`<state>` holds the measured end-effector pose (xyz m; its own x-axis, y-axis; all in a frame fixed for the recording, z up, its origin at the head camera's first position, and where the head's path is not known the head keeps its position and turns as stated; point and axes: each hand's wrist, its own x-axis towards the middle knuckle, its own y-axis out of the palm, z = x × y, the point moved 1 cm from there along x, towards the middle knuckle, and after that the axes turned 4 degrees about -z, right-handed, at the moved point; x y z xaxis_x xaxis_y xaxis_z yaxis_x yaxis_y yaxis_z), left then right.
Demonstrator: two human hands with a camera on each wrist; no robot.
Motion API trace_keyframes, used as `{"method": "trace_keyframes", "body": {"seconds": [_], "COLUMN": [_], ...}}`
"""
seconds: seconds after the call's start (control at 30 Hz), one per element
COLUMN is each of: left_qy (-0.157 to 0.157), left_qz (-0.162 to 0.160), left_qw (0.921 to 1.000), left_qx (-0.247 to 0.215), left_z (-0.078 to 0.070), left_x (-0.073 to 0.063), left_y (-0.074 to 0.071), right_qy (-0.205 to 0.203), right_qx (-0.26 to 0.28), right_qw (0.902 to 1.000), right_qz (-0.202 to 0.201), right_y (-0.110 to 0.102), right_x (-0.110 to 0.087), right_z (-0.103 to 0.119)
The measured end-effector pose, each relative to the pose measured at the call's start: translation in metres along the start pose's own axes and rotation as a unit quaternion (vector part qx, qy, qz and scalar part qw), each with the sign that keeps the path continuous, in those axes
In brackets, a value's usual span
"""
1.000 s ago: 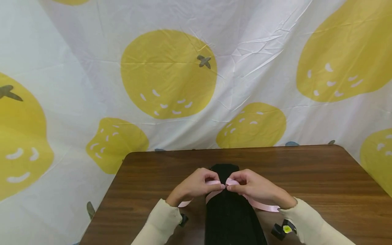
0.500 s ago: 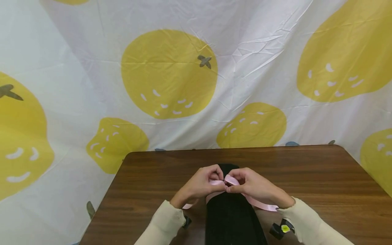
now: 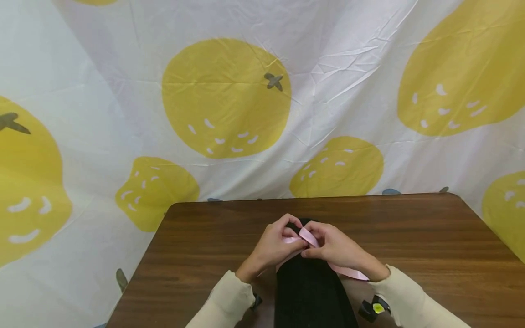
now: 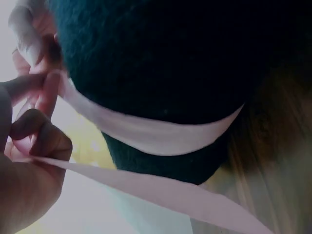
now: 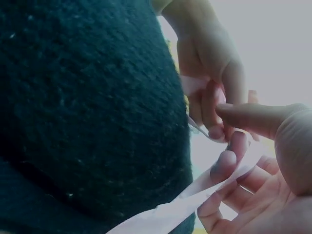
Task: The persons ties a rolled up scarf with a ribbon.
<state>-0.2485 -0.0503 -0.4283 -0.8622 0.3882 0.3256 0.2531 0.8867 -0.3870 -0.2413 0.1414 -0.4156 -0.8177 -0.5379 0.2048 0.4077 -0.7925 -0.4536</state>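
A long black form with a fuzzy, felt-like surface [image 3: 309, 291] lies on the table, pointing away from me. Round its far part runs a pink ribbon [image 4: 161, 134]. My left hand [image 3: 274, 246] pinches the ribbon over the top of the form, index finger arched forward. Close against it, my right hand [image 3: 338, 246] holds a raised bend of ribbon [image 3: 308, 237] between thumb and fingers. The fingertips of both hands meet where the ribbon crosses, which hides any knot. In the right wrist view, a ribbon length [image 5: 165, 217] passes across the right fingers.
The brown wooden table [image 3: 430, 241] has a rounded back edge. Behind it hangs a white cloth [image 3: 328, 105] printed with yellow fruit. A loose ribbon tail [image 3: 348, 272] extends to the right under the right wrist. Black wrist cameras [image 3: 373, 308] sit below the sleeves.
My left hand has shifted right and slightly forward, its index finger lifting and reaching over. The hands are now closer together, and the ribbon bend at the right fingers stands higher.
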Motion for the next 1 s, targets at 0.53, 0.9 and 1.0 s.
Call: {"method": "trace_keyframes", "body": {"seconds": [0.53,0.9,1.0], "left_qy": [-0.009,-0.010,-0.016], "left_qz": [-0.037,-0.075,-0.089], "left_qw": [0.9993,0.9971,0.9959], "left_qx": [0.000,0.001,0.007], "left_z": [0.001,-0.003,-0.004], "left_x": [-0.001,-0.001,-0.001], "left_y": [0.008,0.012,0.012], "right_qy": [-0.034,-0.084,-0.092], "right_qx": [-0.103,-0.137,-0.138], "right_qw": [0.9861,0.9696,0.9663], "right_qz": [-0.126,-0.184,-0.197], "right_y": [0.014,0.022,0.023], "right_x": [-0.001,-0.003,-0.003], "right_z": [-0.001,-0.003,-0.004]}}
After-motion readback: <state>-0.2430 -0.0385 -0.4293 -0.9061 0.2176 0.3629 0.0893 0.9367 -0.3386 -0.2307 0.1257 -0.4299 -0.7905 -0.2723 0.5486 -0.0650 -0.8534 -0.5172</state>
